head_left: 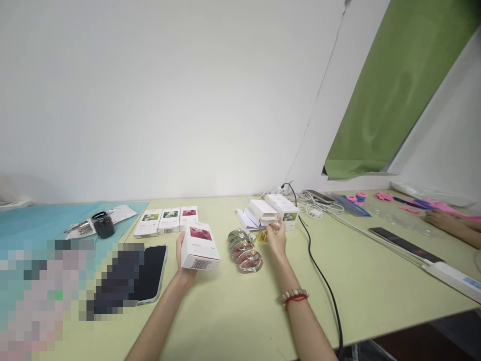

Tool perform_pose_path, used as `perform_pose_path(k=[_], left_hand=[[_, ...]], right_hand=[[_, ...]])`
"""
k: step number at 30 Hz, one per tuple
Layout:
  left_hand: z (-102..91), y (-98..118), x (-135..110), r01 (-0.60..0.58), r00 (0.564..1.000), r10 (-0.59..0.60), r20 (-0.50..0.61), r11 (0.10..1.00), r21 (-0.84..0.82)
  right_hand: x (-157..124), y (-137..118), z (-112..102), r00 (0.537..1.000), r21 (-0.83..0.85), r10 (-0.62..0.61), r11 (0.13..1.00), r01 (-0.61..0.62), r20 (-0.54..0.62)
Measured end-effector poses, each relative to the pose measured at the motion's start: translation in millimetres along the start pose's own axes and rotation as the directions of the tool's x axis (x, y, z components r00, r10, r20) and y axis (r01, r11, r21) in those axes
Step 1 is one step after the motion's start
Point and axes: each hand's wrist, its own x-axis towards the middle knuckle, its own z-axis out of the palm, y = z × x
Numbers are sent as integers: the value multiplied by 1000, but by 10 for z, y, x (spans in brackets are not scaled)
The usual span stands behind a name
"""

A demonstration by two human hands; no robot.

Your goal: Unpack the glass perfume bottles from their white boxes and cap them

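White box [200,249]: in the left hand [184,273], tilted over the surface [229,311], picture up and barcode end toward the person; this grip along one side probably steadies it while leaving the printed front uncovered.
Left fingers: closed around the box, thumb side at its left edge, the others mostly hidden behind and beneath it.
Right hand [277,240]: fingers bent beside the opened box [258,208] and a small yellow item [262,236]; whether they pinch either, I cannot tell. The white box lies well apart, to their left.
Clear packs [246,253]: overlapping in a row between the hands, green and reddish inside, perhaps laid there for easy reach.
Three boxes [170,221]: side by side beyond the left hand, pictures up, likely for neatness.
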Motion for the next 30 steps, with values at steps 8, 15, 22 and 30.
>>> perform_pose_path(k=[8,15,22,30], left_hand=[[39,24,-119,144,973,-167,161,979,147],[89,-58,-146,-123,980,73,183,953,277],[185,-53,-269,-283,923,125,365,861,423],[78,-16,-131,-275,943,120,310,804,527]], right_hand=[[-194,-523,-11,995,389,-59,921,25,76],[-620,-949,-19,681,452,-442,874,180,583],[-940,-1177,-36,420,233,-398,890,391,816],[-659,-856,22,871,225,-291,950,215,396]])
